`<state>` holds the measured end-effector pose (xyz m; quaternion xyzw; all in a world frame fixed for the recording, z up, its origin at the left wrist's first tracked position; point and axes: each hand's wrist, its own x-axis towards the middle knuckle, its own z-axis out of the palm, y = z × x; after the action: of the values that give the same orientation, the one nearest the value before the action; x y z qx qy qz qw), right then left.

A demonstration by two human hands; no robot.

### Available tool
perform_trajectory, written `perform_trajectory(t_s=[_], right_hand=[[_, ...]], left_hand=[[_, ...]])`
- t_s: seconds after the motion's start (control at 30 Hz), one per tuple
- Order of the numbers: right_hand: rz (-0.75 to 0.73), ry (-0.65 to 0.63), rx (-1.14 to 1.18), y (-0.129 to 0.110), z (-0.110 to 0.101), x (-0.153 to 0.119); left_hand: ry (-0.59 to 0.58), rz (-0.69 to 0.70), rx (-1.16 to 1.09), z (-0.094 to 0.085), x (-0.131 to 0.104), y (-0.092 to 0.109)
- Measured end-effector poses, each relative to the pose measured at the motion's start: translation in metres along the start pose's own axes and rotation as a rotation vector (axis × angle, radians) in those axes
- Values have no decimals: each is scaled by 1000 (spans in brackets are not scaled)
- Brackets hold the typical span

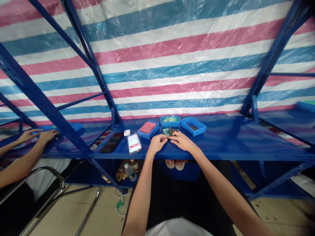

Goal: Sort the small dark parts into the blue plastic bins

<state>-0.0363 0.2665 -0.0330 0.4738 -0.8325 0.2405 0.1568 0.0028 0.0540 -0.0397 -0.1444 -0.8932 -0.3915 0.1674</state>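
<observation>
Over the front part of the blue table, my left hand has its fingers curled together at the fingertips; what they hold, if anything, is too small to tell. My right hand lies just to the right, thumb and fingers pressed near a pile of small brown and gold pieces. A small green and clear packet lies behind the fingertips. Beyond it stands a blue tray of green packets. To the right, another blue tray holds small brown pieces. A pink stack fills the blue tray on the left.
A black phone, a white case and a blurred white packet lie left on the table. Another person's hands work at the far left. Blue metal posts flank the table; bottles stand below.
</observation>
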Motion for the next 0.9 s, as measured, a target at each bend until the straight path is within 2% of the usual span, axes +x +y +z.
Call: perform_trajectory(t_s=[0.37, 0.67, 0.8, 0.9], right_hand=[[206, 80, 64, 2, 1, -3], [294, 101, -7, 2, 1, -7], [383, 140, -73, 2, 1, -9], [409, 147, -12, 3, 0, -10]], left_hand=[[-2, -21, 10, 0, 0, -1], [-1, -7, 41, 0, 0, 1], [-2, -14, 37, -1, -1, 3], [-4, -25, 35, -2, -1, 4]])
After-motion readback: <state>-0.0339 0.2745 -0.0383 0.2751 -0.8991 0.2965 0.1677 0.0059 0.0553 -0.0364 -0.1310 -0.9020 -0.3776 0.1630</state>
